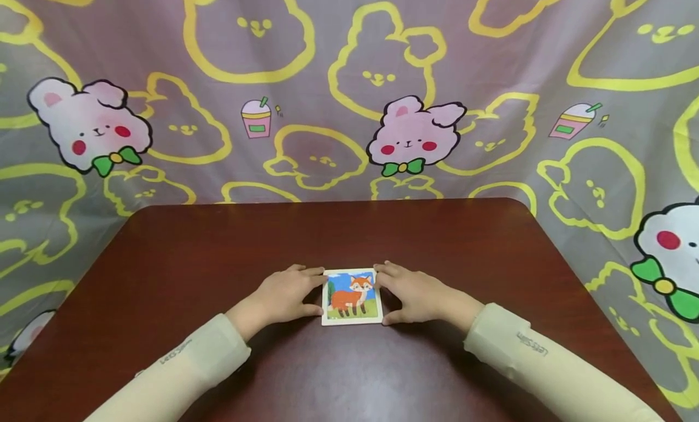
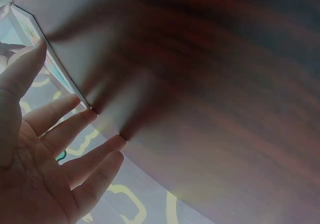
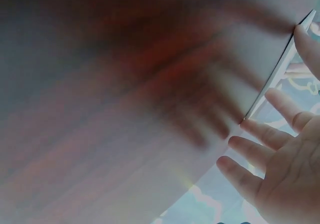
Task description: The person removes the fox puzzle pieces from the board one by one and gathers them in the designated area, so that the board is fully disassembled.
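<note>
A small square fox picture board (image 1: 353, 296) with a pale frame lies flat on the dark red-brown table. It shows an orange fox on grass under a blue sky. At its left edge my left hand (image 1: 286, 293) touches the frame with thumb and fingertips. My right hand (image 1: 417, 293) touches the opposite edge in the same way. In the left wrist view, the left hand (image 2: 60, 149) has spread, mostly straight fingers, and the board's edge (image 2: 62, 74) shows as a thin strip. The right wrist view has the right hand (image 3: 285, 154) likewise spread against the board's edge (image 3: 275, 74).
The glossy table (image 1: 338, 234) has rounded far corners and reaches the patterned curtain (image 1: 327, 106) behind it. More curtain hangs along both sides. Both forearms wear pale sleeves, the left sleeve (image 1: 180, 361) and the right sleeve (image 1: 546, 355).
</note>
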Available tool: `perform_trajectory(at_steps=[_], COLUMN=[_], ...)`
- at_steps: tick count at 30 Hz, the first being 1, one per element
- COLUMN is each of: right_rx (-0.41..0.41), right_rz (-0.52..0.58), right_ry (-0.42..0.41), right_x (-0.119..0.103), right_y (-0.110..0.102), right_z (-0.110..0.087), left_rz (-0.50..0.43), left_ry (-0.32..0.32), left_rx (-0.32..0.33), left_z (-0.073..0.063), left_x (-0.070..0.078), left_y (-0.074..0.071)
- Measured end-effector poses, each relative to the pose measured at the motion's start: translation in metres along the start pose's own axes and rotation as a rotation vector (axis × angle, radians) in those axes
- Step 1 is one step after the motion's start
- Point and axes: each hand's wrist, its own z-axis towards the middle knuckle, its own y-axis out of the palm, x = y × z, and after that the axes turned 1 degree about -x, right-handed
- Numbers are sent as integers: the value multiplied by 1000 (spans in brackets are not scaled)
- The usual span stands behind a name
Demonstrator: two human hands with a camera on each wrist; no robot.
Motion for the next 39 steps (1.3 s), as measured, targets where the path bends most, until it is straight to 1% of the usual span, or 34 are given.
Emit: perform_trajectory(at_steps=[7,14,17,20,22,24,28,30,34,39], right_rx=[6,-11,-5,12,34,52,78,77,37,-39], right_rz=[1,30,43,46,42,43,52,70,128,175], right_ry=[9,10,-5,-28,-47,-66,-108,-127,-153,-138], right_x=[-3,-2,-1,0,-1,-3,-11,-16,-25,-31], right_y=[-2,-1,-2,-6,-9,-12,-18,-20,-24,-21], right_z=[-5,-8,-8,-5,-1,6,22,31,45,60], left_rz=[9,7,-56,-125,-149,-148,-162,-179,-208,-213], left_ry=[12,28,23,1,-18,-32,-37,-37,-44,-58], left_rx=[7,0,-5,13,33,47,47,44,38,33], left_z=[-1,-3,-4,-5,-6,-5,-3,0,2,3], left_x=[3,5,4,2,1,0,0,-1,-1,-1], left_y=[0,3,3,4,4,5,6,6,4,4])
